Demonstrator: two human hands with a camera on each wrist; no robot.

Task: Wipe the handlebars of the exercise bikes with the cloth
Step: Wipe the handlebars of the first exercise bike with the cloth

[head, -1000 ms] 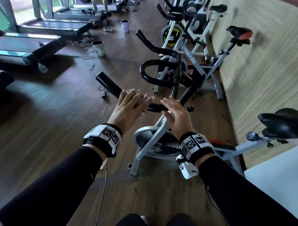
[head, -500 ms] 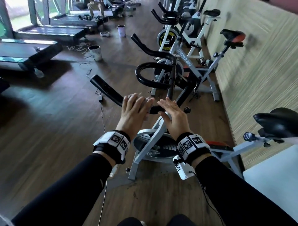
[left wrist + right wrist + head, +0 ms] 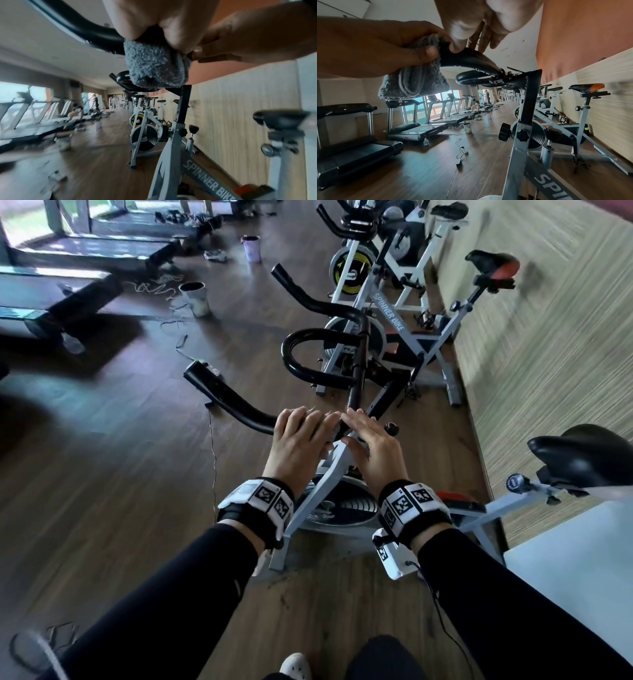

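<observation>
Around the black handlebar (image 3: pixel 239 405) of the nearest exercise bike (image 3: pixel 329 474) a folded grey cloth (image 3: pixel 154 67) is wrapped, close to where the bar meets its upright stem. The left hand (image 3: pixel 298 446) lies over the cloth with fingers and thumb curled, gripping cloth and bar together. Just beside it, the right hand (image 3: pixel 373 450) rests on the bar's inner bend, its fingers straight and its thumb tip touching the bar by the cloth. The left end of the handlebar sticks out past the left hand, above the wooden floor (image 3: pixel 120 474). Beyond stands a second bike (image 3: pixel 394 323) lettered "SPINNER BIKE", with more bikes lined along the pale wall (image 3: pixel 548 337). Treadmills (image 3: pixel 359 148) stand across the aisle by the windows, with two paint-stained buckets (image 3: pixel 195 297) and loose cables on the floor between.
</observation>
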